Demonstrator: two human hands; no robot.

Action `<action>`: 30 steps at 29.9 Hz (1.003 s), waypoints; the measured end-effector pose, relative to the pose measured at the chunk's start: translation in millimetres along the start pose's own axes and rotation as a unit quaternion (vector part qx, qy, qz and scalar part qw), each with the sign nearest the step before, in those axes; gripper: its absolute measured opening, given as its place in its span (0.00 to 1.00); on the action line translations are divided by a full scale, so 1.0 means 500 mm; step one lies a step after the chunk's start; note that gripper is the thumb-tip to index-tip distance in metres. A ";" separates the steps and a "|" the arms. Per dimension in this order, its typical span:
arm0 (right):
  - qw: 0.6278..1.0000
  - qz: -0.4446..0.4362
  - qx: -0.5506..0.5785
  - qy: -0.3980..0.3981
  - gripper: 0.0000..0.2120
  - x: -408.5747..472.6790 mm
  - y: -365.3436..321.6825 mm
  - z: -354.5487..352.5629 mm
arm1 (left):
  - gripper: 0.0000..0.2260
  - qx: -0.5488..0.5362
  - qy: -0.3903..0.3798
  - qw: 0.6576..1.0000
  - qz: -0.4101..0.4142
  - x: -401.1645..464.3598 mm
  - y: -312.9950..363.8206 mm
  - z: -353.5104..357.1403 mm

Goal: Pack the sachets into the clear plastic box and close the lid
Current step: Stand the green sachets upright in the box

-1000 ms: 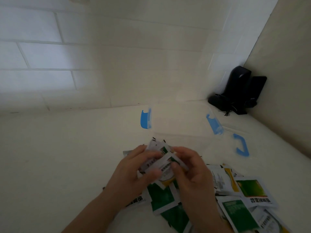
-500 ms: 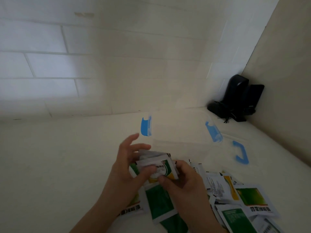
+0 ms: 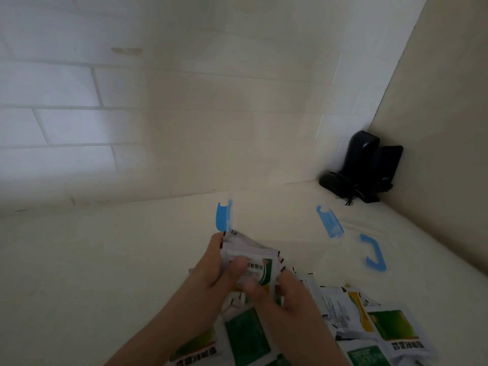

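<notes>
Both hands hold a small stack of white-and-green sachets just above the counter. My left hand grips the stack from the left, thumb on its face. My right hand pinches its lower right corner. More sachets lie in a loose pile at the near right and under my wrists. The clear plastic box stands open just beyond the stack, with blue clips on its sides. Its clear lid with a blue handle lies flat to the right of it.
A black device with a cable sits in the far right corner where the tiled wall meets a beige side wall. The pale counter stretches to the left of the hands.
My left fingers, spread open half a second ago, have closed around the stack. The stack has risen and moved a little toward the box. The head camera has tilted, shifting the scene down.
</notes>
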State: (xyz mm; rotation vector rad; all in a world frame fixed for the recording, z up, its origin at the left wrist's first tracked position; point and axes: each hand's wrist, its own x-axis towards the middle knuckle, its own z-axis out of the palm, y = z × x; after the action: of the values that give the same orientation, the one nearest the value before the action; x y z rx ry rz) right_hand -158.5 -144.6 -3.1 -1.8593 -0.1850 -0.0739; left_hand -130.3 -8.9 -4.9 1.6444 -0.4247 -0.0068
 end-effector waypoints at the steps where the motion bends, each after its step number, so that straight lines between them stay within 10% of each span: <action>1: 1.000 -0.013 -0.015 0.005 0.16 0.007 -0.017 -0.012 | 0.12 0.022 -0.013 1.000 0.014 0.014 0.016 -0.009; 8: 0.969 -0.103 -0.197 0.108 0.03 0.150 -0.096 -0.077 | 0.12 0.132 -0.128 0.982 0.045 0.212 0.078 -0.075; 12: 0.973 -0.044 -0.202 0.104 0.08 0.211 -0.085 -0.073 | 0.01 0.240 -0.143 0.959 0.040 0.294 0.057 -0.099; 21: 0.983 0.068 -0.155 0.067 0.07 0.243 -0.041 -0.069 | 0.15 0.349 -0.318 0.881 -0.032 0.346 0.040 -0.115; 30: 0.982 0.062 -0.175 0.019 0.07 0.243 -0.029 -0.035 | 0.13 0.415 -0.282 0.865 -0.002 0.350 0.018 -0.093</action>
State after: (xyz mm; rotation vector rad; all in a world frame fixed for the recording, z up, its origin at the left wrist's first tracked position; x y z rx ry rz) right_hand -40.4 -146.5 33.5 -2.2139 -0.0296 -0.0597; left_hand 41.8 -13.4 52.3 2.5009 -0.9646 -0.3628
